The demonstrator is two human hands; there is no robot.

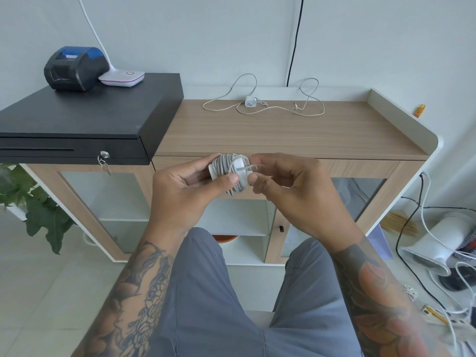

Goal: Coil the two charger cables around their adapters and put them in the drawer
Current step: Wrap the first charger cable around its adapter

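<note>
Sitting far left on the black cash drawer: a printer. Gripping the wound white adapter in front of the desk, the left hand, thumb pressing over the coils. Pinching the loose cable end just beside it, the right hand. Lying uncoiled at the back of the desk, the second charger.

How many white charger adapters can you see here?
2: one white cable-wrapped adapter gripped between both hands, one small white adapter with loose cable at the wooden desk's back.
</note>
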